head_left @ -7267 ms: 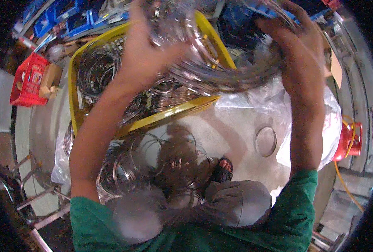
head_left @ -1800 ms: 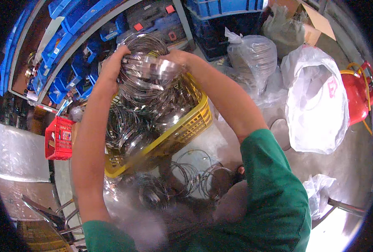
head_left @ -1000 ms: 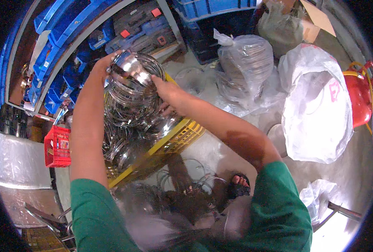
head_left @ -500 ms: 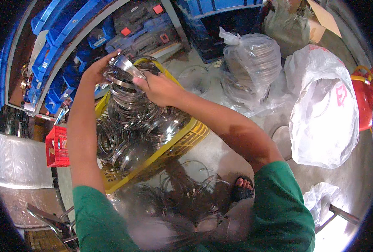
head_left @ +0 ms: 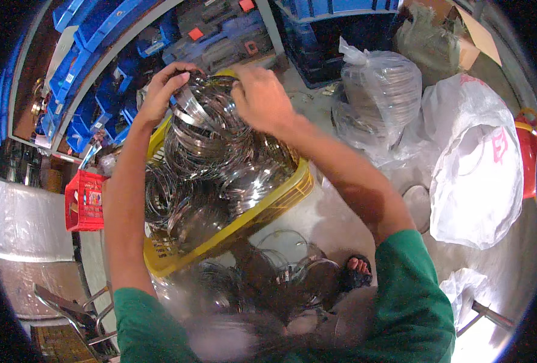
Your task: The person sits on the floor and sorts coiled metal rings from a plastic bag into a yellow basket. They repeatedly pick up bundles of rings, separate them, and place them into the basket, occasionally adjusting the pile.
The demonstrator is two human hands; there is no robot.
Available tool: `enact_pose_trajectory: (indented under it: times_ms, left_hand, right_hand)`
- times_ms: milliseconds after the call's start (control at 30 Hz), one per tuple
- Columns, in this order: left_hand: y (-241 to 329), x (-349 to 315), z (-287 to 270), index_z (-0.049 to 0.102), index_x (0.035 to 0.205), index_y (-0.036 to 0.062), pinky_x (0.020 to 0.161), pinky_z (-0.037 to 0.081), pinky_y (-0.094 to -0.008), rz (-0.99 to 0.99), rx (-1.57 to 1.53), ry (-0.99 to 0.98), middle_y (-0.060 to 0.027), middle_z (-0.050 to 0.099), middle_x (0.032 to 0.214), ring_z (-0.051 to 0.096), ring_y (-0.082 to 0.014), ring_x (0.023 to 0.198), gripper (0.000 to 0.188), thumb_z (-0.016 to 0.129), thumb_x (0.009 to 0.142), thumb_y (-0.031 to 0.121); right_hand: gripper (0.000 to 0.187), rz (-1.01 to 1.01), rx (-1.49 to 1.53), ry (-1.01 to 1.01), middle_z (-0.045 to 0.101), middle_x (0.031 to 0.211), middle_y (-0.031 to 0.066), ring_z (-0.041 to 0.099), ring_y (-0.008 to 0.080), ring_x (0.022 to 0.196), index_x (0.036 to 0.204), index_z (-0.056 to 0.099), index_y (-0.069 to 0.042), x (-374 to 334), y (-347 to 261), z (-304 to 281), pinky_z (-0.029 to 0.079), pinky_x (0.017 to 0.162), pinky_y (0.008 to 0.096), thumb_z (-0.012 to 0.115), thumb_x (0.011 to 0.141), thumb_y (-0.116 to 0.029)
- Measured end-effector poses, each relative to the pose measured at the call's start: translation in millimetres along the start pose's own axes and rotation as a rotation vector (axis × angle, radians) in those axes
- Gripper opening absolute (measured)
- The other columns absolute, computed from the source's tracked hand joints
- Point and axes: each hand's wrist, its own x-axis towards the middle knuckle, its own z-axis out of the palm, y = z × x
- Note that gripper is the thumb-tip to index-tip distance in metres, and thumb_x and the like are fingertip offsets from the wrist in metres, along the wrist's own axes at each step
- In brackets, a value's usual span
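A yellow plastic basket (head_left: 274, 196) stands in front of me, heaped with thin, shiny metal rings (head_left: 211, 160). At its far side my left hand (head_left: 167, 94) is closed on the left edge of a bunch of wider metal bands (head_left: 195, 115), its thumb lying over the top. My right hand (head_left: 263, 100) is closed at the right side of the same bunch, fingers curled down against the bands; their tips are partly hidden. The bands sit on top of the heap, still touching the rings below.
Loose metal rings (head_left: 283, 266) lie on the floor by my foot. To the right are a clear bag of stacked rings (head_left: 382, 97), a white plastic bag (head_left: 471, 187) and a red bucket (head_left: 527, 160). Blue bins (head_left: 78, 124) fill the shelf at left, above a red crate (head_left: 86, 202).
My right hand has moved right, away from my left hand, and its grip has shifted along the bands. The bunch now lies lower and more spread between both hands. The view has shifted slightly.
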Motion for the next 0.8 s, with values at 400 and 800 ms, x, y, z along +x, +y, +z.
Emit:
enact_pose_trajectory:
  times_ms: [400,800]
  left_hand:
    - [18,-17,25,0.072,0.123,0.0076,0.097,0.047,-0.0327,-0.154,0.250,0.151,-0.0106,0.072,0.110,0.066,-0.0206,0.106,0.043,0.065,0.094,0.040]
    - [-47,44,32,0.068,0.125,-0.0005,0.101,0.045,-0.0366,-0.224,0.216,0.096,-0.0225,0.068,0.125,0.064,-0.0312,0.116,0.073,0.055,0.093,0.063]
  right_hand:
    - [0.063,-0.184,-0.711,-0.727,0.049,0.142,0.0350,0.041,0.0472,0.140,0.142,0.045,0.010,11,13,36,0.006,0.122,0.0641,0.048,0.097,-0.033]
    - [0.043,0.190,-0.098,-0.151,0.063,0.123,0.0322,0.063,0.0467,0.115,0.131,0.061,0.000,36,12,-20,0.050,0.101,0.0448,0.049,0.099,-0.027]
